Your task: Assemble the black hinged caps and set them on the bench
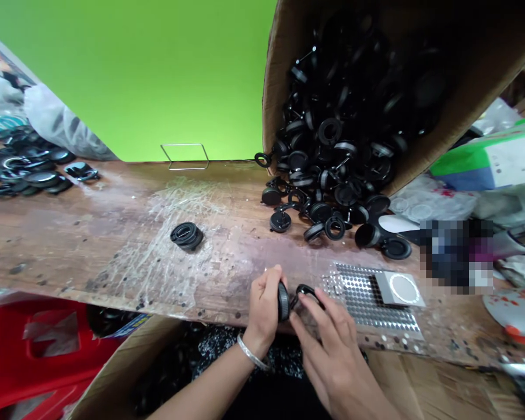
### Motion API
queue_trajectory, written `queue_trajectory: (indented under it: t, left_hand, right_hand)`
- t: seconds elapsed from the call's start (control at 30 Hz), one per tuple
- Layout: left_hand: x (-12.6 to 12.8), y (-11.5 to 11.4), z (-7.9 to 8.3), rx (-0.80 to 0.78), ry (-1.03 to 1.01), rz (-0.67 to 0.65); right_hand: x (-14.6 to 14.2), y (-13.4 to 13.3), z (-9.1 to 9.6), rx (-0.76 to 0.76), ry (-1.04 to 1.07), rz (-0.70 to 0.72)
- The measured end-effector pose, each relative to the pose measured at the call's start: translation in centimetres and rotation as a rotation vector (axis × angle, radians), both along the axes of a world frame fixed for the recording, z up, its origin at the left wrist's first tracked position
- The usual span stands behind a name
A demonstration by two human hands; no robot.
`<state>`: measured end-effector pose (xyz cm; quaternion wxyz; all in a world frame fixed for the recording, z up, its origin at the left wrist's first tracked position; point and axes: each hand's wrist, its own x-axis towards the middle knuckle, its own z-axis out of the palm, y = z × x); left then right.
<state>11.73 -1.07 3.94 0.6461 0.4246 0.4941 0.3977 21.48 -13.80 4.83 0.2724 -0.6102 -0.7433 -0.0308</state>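
Observation:
My left hand [265,303] grips a round black piece [283,301] with a ridged rim, held on edge between thumb and fingers. To its right, the fingers of my right hand [328,329] are closed on a black ring [308,290]. The ring's stem reaches toward the round piece; whether the two are joined I cannot tell. A similar round black part [186,235], folded flat with a ring on top, lies alone on the wooden table [240,251], left of my hands.
A tipped cardboard box [269,76] spills many black ring-and-disc parts [319,192]. Right of my hands lies a sheet of small silvery discs [354,297], with a grey block [400,289] on it. More black parts [30,169] are heaped far left. A green panel [157,76] stands behind.

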Motion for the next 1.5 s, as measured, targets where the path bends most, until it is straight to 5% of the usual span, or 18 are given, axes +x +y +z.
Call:
queue_trajectory:
  t: [0.2, 0.4, 0.77, 1.0, 1.2, 1.5]
  left_hand:
    - [1.0, 0.3, 0.6, -0.022, 0.025, 0.011]
    - [0.5, 0.0, 0.2, -0.043, 0.016, -0.022]
    - [0.1, -0.2, 0.1, -0.072, -0.004, -0.042]
    - [-0.2, -0.8, 0.6, 0.09, 0.124, -0.127]
    - [-0.4, -1.3, 1.1, 0.194, 0.165, -0.191]
    - [-0.6, -1.1, 0.5, -0.027, 0.052, -0.126]
  right_hand:
    - [6.0, -1.6, -1.2, 0.039, 0.156, -0.339]
    - [7.5, -1.4, -4.3, -0.087, 0.107, -0.385]
    - [6.7, -0.3, -3.6, -0.14, -0.084, -0.304]
    - [4.8, 1.5, 0.0, 0.014, 0.192, -0.119]
    - [3.7, 3.9, 0.8, 0.06, 0.119, -0.026]
    - [4.2, 3.2, 0.4, -0.032, 0.063, 0.081]
